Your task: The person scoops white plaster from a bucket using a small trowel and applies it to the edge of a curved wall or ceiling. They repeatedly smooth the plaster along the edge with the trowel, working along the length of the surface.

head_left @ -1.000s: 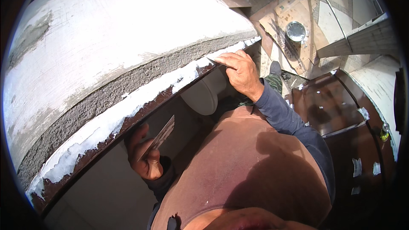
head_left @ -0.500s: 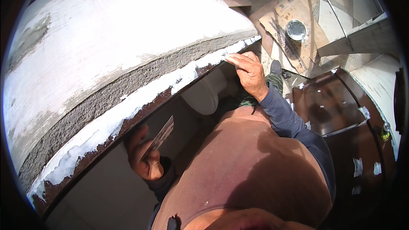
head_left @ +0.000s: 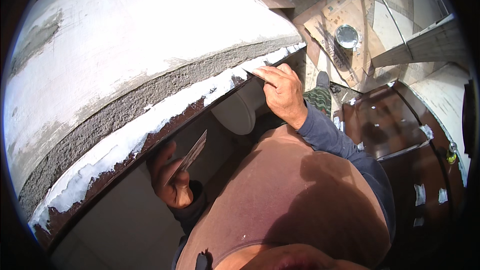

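Along the rim of the pale curved surface runs a strip of white filler [head_left: 165,107], rough and uneven, beside the dark brown edge [head_left: 175,122]. My right hand [head_left: 284,92] is closed in a pinch at this strip, toward its far right end. A small dark tip shows at the fingertips, but the fingers hide most of what they hold. Lower down, in shade, my left hand [head_left: 175,190] grips a flat, thin scraper plate [head_left: 189,157], tilted upward and smeared on its face. It is apart from the filler.
Rough grey mortar [head_left: 120,100] borders the filler. A round tin [head_left: 346,36] stands on cardboard [head_left: 327,20] on the floor at the far right. A dark brown panel [head_left: 385,120] with white patches lies to my right, with a small yellow-green bottle [head_left: 452,154] on it.
My right hand has slid left and slightly nearer along the filler strip. My left hand and the scraper plate have shifted only a little.
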A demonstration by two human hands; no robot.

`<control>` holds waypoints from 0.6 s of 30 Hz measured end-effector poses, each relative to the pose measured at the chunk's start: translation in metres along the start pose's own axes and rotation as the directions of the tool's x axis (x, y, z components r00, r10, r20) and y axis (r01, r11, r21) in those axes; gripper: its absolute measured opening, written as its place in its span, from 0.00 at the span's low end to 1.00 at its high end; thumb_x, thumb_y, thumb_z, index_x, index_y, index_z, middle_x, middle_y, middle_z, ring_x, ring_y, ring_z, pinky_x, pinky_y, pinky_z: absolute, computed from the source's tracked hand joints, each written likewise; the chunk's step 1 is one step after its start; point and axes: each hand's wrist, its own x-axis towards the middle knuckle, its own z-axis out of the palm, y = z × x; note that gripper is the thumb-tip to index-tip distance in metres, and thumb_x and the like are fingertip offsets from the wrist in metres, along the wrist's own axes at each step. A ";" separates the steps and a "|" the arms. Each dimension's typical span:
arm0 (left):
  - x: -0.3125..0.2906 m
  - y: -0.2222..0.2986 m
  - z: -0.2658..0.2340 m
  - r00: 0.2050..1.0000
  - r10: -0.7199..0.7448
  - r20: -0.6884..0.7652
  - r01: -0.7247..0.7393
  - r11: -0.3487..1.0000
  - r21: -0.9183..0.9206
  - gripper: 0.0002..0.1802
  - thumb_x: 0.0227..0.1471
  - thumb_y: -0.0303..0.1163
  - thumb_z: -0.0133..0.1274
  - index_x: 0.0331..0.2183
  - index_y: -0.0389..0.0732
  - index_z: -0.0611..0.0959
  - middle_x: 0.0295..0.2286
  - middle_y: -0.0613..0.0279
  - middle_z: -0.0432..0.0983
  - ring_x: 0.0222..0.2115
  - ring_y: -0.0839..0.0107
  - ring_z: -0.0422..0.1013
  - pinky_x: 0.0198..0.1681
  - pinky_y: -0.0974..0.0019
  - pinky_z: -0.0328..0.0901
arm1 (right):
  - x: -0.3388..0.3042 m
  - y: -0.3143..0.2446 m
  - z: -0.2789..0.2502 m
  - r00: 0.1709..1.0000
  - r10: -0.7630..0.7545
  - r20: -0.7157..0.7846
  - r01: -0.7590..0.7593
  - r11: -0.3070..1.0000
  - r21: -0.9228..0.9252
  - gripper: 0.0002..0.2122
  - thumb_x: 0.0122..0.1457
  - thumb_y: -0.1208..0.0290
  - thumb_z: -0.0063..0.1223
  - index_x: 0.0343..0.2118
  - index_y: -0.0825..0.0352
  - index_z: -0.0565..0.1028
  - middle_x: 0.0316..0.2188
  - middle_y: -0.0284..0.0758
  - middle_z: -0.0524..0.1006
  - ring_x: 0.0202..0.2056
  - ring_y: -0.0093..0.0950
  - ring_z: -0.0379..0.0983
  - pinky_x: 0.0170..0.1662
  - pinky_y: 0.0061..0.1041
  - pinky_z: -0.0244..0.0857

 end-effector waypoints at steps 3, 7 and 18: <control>0.001 0.000 0.000 1.000 -0.005 0.015 0.005 1.000 0.009 0.20 0.60 0.46 0.57 0.38 0.37 0.82 0.44 0.43 0.79 0.45 0.53 0.74 0.48 0.54 0.67 | 0.001 -0.005 -0.005 0.985 -0.110 0.133 0.103 0.993 0.059 0.24 0.42 0.86 0.49 0.43 0.61 0.83 0.42 0.35 0.83 0.38 0.33 0.73 0.46 0.31 0.64; 0.002 0.000 0.002 1.000 0.006 -0.004 -0.006 1.000 -0.012 0.20 0.59 0.47 0.57 0.38 0.37 0.83 0.44 0.45 0.79 0.45 0.53 0.73 0.49 0.54 0.66 | 0.011 -0.004 -0.007 0.987 -0.140 -0.073 0.146 0.986 0.081 0.24 0.42 0.87 0.50 0.43 0.61 0.84 0.42 0.33 0.83 0.37 0.32 0.73 0.45 0.30 0.62; 0.004 0.005 -0.001 0.999 -0.033 0.036 0.032 0.999 0.020 0.21 0.60 0.48 0.56 0.37 0.37 0.84 0.44 0.45 0.79 0.47 0.54 0.73 0.52 0.54 0.65 | -0.002 0.014 -0.004 0.999 0.012 -0.044 -0.009 0.997 0.081 0.21 0.47 0.86 0.50 0.44 0.64 0.83 0.43 0.38 0.83 0.39 0.36 0.74 0.49 0.32 0.66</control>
